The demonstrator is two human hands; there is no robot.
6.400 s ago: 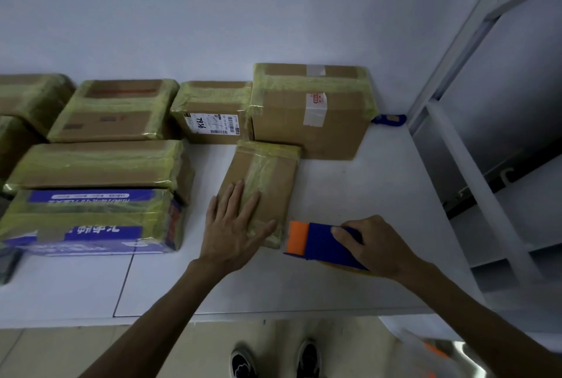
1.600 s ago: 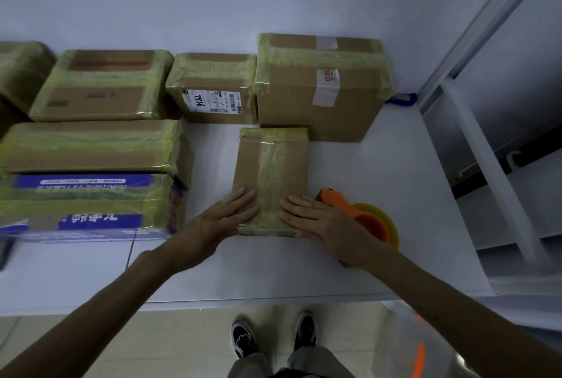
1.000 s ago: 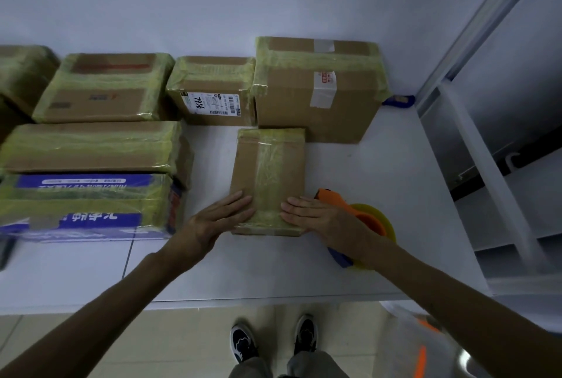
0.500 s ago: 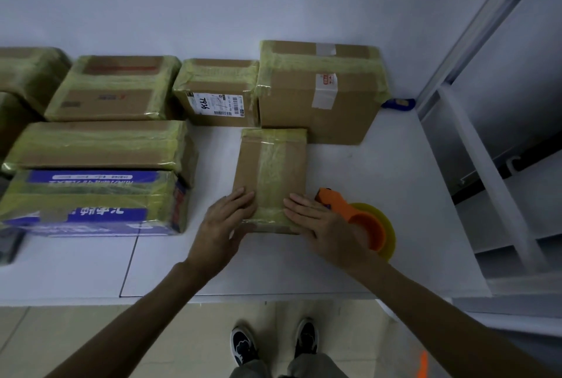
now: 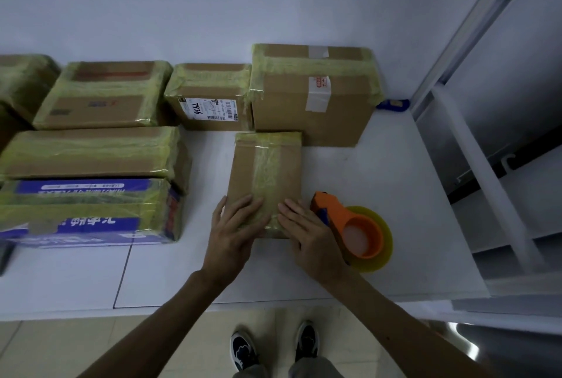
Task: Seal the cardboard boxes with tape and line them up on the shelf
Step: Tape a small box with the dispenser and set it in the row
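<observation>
A flat brown cardboard box (image 5: pixel 266 174) lies on the white shelf surface (image 5: pixel 380 183), with a strip of yellowish tape running along its top. My left hand (image 5: pixel 234 228) rests flat on the box's near left corner, fingers straight. My right hand (image 5: pixel 307 234) lies flat on the near right corner, fingers pressing the tape end. An orange and blue tape dispenser (image 5: pixel 352 225) with a yellow tape roll lies on the surface just right of my right hand.
Several taped boxes stand along the wall: a large one (image 5: pixel 313 95), a labelled one (image 5: pixel 209 98), and others to the left, with a blue printed box (image 5: pixel 88 210) in front. A white metal shelf frame (image 5: pixel 474 122) rises on the right. A small blue object (image 5: pixel 392 104) lies behind the large box.
Earlier my right hand held the tape dispenser beside the box; it now lies on the surface. Over the last second both hands stayed pressed on the box's near end.
</observation>
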